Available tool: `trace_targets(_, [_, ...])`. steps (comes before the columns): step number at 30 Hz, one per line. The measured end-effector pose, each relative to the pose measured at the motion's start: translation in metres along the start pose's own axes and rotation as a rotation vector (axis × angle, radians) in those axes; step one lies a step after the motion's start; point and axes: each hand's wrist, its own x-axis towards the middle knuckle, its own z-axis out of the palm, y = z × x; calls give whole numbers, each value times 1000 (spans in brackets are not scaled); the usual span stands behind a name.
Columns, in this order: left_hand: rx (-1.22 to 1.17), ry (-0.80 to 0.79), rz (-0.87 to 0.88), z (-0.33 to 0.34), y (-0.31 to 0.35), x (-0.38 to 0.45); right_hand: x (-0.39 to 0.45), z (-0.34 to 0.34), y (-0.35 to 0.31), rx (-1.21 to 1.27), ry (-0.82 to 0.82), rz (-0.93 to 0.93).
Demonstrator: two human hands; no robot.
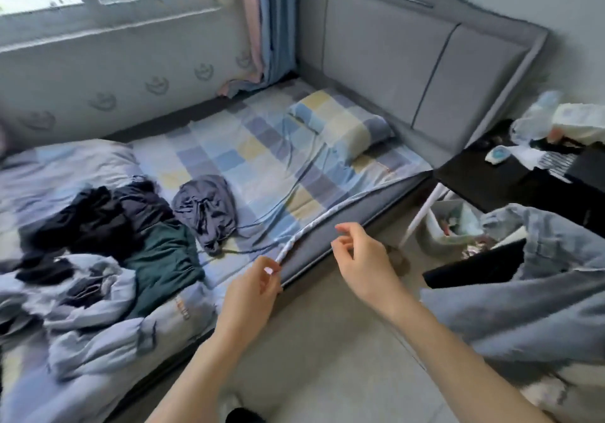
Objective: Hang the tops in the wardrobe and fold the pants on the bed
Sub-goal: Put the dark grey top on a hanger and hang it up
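Observation:
A checked bed sheet [262, 157] covers the bed. My left hand [252, 291] pinches the sheet's white edge at the near side of the mattress. My right hand [360, 262] hovers just right of that edge over the grey mattress side, fingers loosely curled with nothing in them. On the bed lie a crumpled grey-purple garment [204, 213], a dark green garment [163, 259] and a heap of black clothes [95, 219]. Light blue denim [530, 295] is draped at the right.
A rumpled pale blue duvet [82, 331] fills the bed's near left. A checked pillow [340, 124] lies by the grey headboard [425, 62]. A cluttered black side table [510, 177] and a bin [451, 223] stand to the right. Bare floor [327, 357] lies below my arms.

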Motion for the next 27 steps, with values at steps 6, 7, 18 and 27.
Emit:
trace_targets(6, [-55, 108, -283, -105, -150, -9, 53, 156, -75, -59, -298, -54])
trace_targets(7, [-59, 122, -316, -117, -167, -7, 60, 175, -81, -78, -334, -44])
trace_targets(18, [28, -13, -490, -168, -295, 105, 168, 338, -92, -232, -561, 130])
trace_targets(27, [138, -218, -599, -125, -375, 264, 344, 449, -25, -336, -652, 217])
